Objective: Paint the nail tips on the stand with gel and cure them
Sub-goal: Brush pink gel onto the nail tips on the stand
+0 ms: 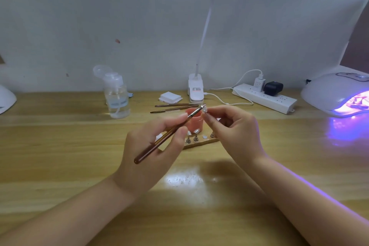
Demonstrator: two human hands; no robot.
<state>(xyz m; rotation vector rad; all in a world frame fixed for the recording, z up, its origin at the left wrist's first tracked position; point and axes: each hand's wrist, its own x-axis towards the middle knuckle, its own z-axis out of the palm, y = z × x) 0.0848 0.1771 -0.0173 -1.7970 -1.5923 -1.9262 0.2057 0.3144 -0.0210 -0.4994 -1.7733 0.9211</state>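
My left hand (155,142) grips a brown gel brush (169,132), its bristle end raised to a small pale nail tip (205,110). My right hand (233,126) pinches that nail tip on its holder between thumb and fingers, above the table. Beneath both hands lies the wooden stand (201,142) with several metal pegs; two of them carry nail tips (196,131), one socket (204,137) shows bare. A pink gel jar (194,121) stands just behind the stand, partly hidden by the brush. The curing lamp (337,94) glows purple at the far right.
Two spare brushes (175,107) lie behind the jar. A clear pump bottle (116,96) stands at back left, white pads (170,97) and a clip desk lamp (196,90) at back centre, a power strip (265,98) with plugs to its right. A white object (6,99) sits at the left edge.
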